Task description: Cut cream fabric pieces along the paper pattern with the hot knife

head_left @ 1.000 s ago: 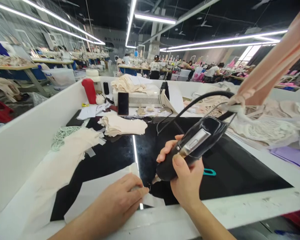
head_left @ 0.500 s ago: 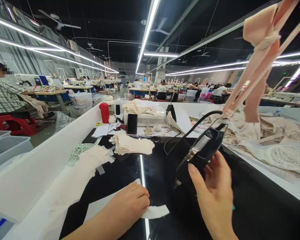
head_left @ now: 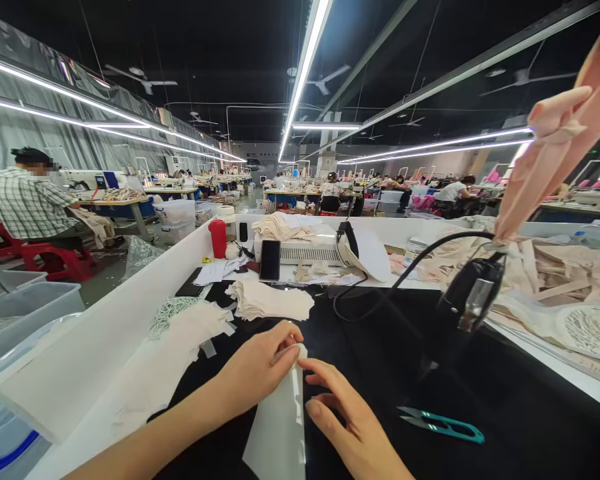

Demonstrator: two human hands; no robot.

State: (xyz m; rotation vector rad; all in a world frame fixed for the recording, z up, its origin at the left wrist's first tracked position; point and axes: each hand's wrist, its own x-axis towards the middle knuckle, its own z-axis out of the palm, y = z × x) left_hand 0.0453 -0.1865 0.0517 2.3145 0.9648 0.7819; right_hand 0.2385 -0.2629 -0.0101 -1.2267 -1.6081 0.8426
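My left hand (head_left: 260, 367) has thumb and fingers pinched at the far end of a white strip (head_left: 280, 427), which lies lengthwise on the black tabletop (head_left: 380, 373). Part of that end is hidden by the fingers. Close by on the right, my right hand (head_left: 347, 417) is open with bent, separated fingers, its index fingertip near the strip's end. A black corded hand tool (head_left: 473, 293) hangs by knotted pink fabric (head_left: 540, 153), apart from both hands. Teal thread snips (head_left: 445, 425) lie to the right of my right hand.
Cream fabric pieces are stacked ahead (head_left: 273, 300) and spread along the left (head_left: 170, 367), beside pale green cord (head_left: 173, 313). Behind stand a phone (head_left: 270, 260), a red container (head_left: 217, 239) and a white machine (head_left: 310, 252). White walls (head_left: 145, 313) edge the table. A seated person (head_left: 30, 200) works at left.
My right hand has left the hand tool and come over to the strip; the tool now hangs loose. My left hand has moved forward, the strip has turned lengthwise, and the snips have come into view.
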